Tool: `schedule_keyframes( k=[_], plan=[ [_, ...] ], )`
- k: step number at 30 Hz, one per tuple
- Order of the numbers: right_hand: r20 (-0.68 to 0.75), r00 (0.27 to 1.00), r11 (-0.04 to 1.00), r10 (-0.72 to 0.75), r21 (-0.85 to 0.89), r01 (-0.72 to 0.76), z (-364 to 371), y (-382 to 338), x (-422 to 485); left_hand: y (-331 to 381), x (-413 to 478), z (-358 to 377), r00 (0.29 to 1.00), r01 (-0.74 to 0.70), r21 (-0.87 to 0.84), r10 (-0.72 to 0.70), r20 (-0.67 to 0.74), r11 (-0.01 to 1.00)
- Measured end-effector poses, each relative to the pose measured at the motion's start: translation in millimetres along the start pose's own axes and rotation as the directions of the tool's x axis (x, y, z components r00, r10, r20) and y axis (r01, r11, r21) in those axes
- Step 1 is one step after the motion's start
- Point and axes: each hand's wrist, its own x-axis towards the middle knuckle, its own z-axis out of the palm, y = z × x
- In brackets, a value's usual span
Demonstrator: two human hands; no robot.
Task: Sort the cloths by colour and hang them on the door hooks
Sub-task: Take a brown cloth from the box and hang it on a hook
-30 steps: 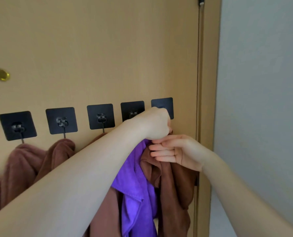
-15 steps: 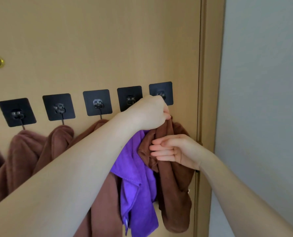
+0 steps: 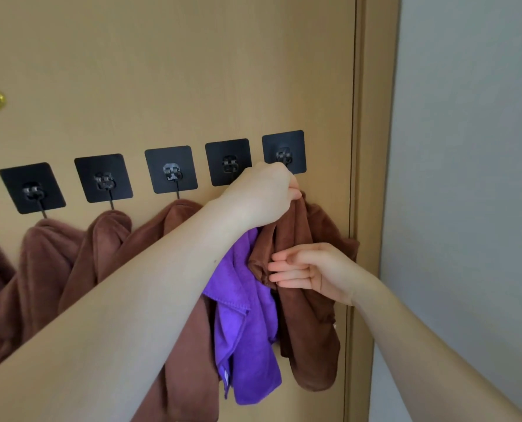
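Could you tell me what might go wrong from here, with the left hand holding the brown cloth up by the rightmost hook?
1. The left hand covers the tip of the rightmost hook, so the brown cloth might miss it and drop. The right hand only touches it with straight fingers.
2. The purple cloth hangs under the left wrist, its hanging point hidden. The arm could brush it loose.

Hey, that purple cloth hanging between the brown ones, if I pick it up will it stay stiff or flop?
Probably floppy: the purple cloth hangs in loose folds, so it should sag from wherever it is gripped. Likely light, since it looks thin at its hemmed edge. Its fuzzy surface, like that of the brown cloth the left hand grips, may resist slipping.
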Motion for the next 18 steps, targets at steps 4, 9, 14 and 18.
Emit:
schedule_keyframes(
  k=[4,9,14,18],
  plan=[
    [0.009,1.0,1.0,0.009,-0.014,-0.009,-3,7,0,3,-2,2,1.0,0.004,0.057,-0.003,-0.014,0.998],
    [0.001,0.999,0.999,0.045,-0.023,-0.045,-8,24,-1,6,-5,8,0.997,0.017,0.078,-0.011,-0.08,0.997],
    [-0.006,1.0,1.0,0.028,-0.013,-0.028,-8,28,-1,6,-8,23,0.977,0.038,0.136,-0.008,-0.213,0.99],
    [-0.003,1.0,0.999,0.027,-0.031,-0.028,-11,34,1,9,-7,27,0.969,0.002,0.151,0.036,-0.245,0.989]
  ],
)
